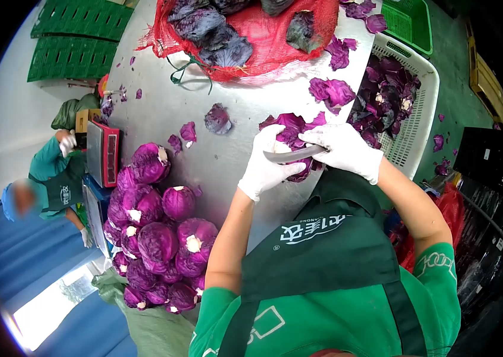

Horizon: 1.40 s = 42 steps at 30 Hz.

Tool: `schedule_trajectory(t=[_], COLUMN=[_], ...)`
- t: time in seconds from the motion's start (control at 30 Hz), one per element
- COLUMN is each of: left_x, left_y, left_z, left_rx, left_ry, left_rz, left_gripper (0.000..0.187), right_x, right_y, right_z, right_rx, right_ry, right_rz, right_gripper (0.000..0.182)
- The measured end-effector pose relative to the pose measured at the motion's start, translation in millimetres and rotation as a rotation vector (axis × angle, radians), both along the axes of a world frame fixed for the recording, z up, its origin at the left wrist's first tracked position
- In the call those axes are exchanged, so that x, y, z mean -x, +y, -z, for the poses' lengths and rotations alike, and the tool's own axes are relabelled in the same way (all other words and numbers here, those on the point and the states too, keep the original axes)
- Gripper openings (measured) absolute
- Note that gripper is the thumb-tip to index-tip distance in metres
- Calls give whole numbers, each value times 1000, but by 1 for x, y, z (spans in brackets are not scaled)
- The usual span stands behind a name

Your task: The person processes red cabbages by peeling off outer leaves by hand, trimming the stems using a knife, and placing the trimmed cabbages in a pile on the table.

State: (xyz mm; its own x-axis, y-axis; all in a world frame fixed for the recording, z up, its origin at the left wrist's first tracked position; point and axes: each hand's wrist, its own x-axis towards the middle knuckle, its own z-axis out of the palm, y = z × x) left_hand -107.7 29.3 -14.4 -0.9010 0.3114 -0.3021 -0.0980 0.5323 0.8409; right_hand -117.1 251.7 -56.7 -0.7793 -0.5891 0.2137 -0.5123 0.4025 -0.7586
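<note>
My left hand [267, 163], in a white glove, is closed around the side of a red cabbage [291, 127] above the metal table [150, 113]. In my gloved right hand [347, 147] is a knife [295, 156], its dark curved blade lying across the cabbage toward my left fingers. Part of the cabbage is hidden by the blade and both hands. Loose purple leaves [331, 93] lie just beyond my right hand. A single wilted leaf [218, 119] rests on the table to the left of my left hand.
Several trimmed red cabbages [159, 247] are piled at the table's left. A red mesh bag [263, 56] holds dark-leaved cabbages at the far side. On the right stands a white crate [427, 95] of leaves, beside a green crate [409, 24]. A co-worker [55, 172] stands left near a scale [104, 154].
</note>
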Motion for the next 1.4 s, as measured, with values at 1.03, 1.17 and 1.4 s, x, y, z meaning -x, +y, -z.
schedule_trajectory(t=[1.03, 1.17, 1.4], left_x=[-47, -52, -81], left_y=[-10, -15, -13], left_z=[32, 34, 36], left_rx=[111, 45, -247], left_ry=[254, 164, 14], left_rz=[-142, -209, -851], left_gripper=[77, 72, 64], right_x=[-18, -14, -3], right_y=[-28, -24, -12], right_z=[2, 30, -4], right_rx=[-179, -74, 9], right_ry=[-567, -264, -676], right_rz=[343, 357, 599], right_gripper=[43, 41, 62])
